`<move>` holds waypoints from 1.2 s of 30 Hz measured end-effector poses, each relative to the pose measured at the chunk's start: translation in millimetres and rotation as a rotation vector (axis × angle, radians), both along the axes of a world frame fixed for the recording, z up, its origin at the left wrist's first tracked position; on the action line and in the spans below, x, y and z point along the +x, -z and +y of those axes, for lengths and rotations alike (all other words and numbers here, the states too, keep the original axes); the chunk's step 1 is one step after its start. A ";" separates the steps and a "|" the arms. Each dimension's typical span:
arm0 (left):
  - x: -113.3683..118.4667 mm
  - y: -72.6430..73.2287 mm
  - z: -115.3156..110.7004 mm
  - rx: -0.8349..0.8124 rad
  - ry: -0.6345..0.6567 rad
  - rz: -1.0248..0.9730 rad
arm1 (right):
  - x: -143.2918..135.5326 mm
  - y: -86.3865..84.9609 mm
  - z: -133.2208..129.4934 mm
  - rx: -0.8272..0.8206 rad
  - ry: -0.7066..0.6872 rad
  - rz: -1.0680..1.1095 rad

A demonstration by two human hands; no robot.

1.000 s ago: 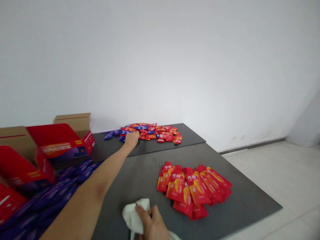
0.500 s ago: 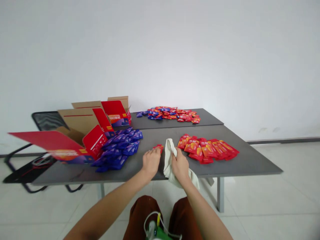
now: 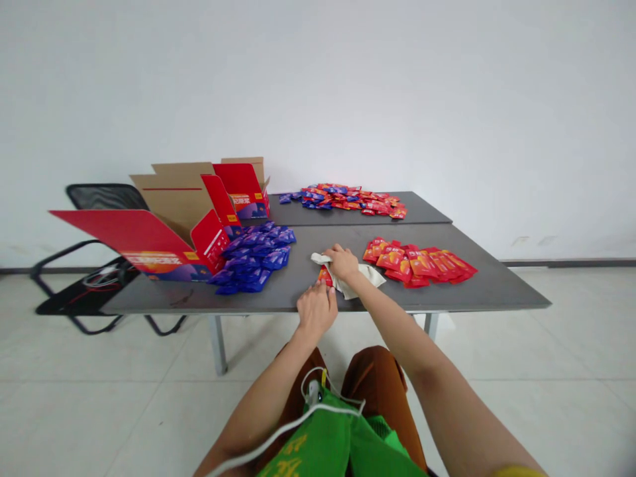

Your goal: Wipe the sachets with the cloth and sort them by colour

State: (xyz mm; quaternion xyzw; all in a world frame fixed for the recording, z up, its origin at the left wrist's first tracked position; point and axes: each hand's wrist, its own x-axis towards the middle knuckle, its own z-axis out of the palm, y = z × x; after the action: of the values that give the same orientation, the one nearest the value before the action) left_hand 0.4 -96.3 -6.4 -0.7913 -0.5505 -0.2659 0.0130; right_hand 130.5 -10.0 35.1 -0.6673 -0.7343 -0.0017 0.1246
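A red packet [image 3: 325,276] lies near the front edge of the dark table [image 3: 342,236], between my two hands. My left hand [image 3: 317,306] is at its near end, with the fingers on the packet. My right hand [image 3: 342,262] is closed on a white cloth [image 3: 370,273] and presses it at the packet's far side. Part of the cloth spreads to the right under my wrist. To the right is a fanned group of red packets [image 3: 422,263]. A heap of blue packets [image 3: 258,255] sits to the left.
Open red cartons [image 3: 163,248] stand along the left side, another [image 3: 243,192] behind them. A mixed pile of red and blue packets [image 3: 348,199] lies at the back. A black chair [image 3: 106,197] is beyond the table's left end.
The view has tilted downward. My right hand has brought the cloth down from beside the packet onto it and the table. My left hand is now nearer the packet's front end.
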 end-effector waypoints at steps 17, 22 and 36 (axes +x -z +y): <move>10.1 -2.9 2.5 0.009 -0.074 -0.015 | 23.9 23.6 14.1 0.079 -0.207 0.223; 10.7 1.8 5.7 -0.030 -0.075 -0.011 | 23.2 21.2 18.3 0.088 -0.087 0.167; 18.4 -16.0 14.8 -0.105 -0.179 0.059 | -7.5 -15.8 -4.9 -0.013 0.189 0.292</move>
State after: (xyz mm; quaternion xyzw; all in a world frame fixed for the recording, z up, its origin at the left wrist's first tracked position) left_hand 18.8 -81.5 9.5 -0.7461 -0.6314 -0.2112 0.0113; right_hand 123.0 -14.9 50.9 -0.7273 -0.6424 0.0883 0.2248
